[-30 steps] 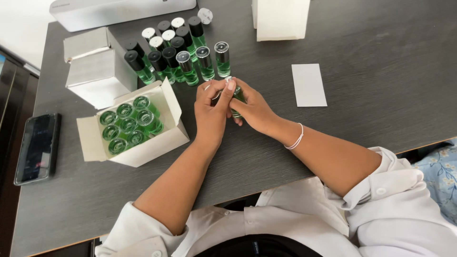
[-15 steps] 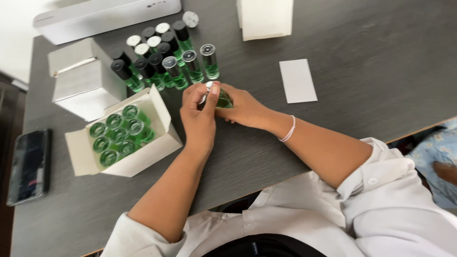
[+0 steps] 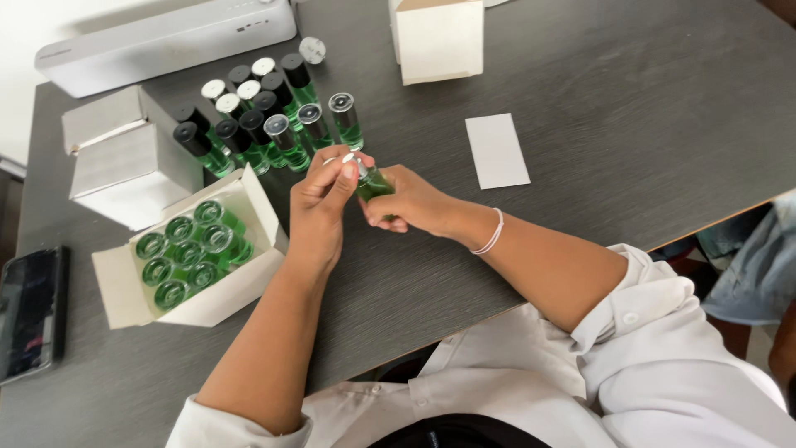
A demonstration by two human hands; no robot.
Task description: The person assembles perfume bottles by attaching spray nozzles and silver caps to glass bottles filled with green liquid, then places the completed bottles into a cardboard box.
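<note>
Hands meet over the dark table [image 3: 630, 124], both closed on one small green vial [image 3: 373, 182]: the right hand [image 3: 410, 203] grips its body, the left hand [image 3: 319, 203] pinches its silvery top. Just left of them sits an open white carton [image 3: 124, 286] holding uncapped green vials [image 3: 186, 253] packed upright in rows. Behind the hands stands a cluster of capped vials [image 3: 265, 116], some with black caps, some with pale ones. Closed white boxes [image 3: 124, 162] lie further left, a phone [image 3: 29, 311] lies at the table's edge, and a white card [image 3: 496, 151] lies to the right.
</note>
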